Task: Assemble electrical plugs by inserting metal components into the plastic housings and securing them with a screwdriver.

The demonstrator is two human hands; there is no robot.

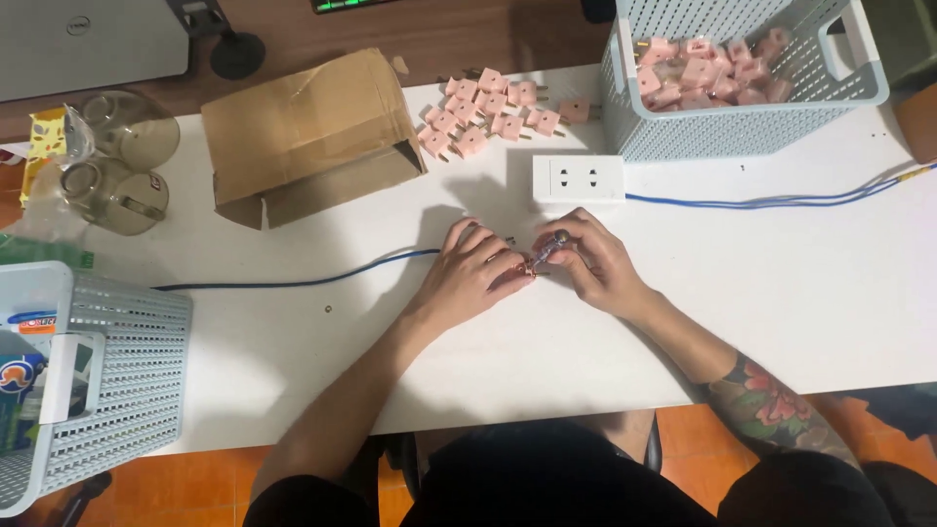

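A small pink plug (524, 265) is pinched between the fingers of the left hand (475, 273) at the middle of the white table (781, 293), while a screwdriver (549, 248) is gripped in the closed right hand (595, 263) with its tip set against the plug. Behind the hands are found a white socket block (578, 180) with a blue cable (781, 202), a heap of pink plugs (488, 112), a cardboard box (307, 132) and a grey basket (742, 127) filled with more plugs

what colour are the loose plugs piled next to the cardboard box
Pale pink plugs, clearest in the head view.
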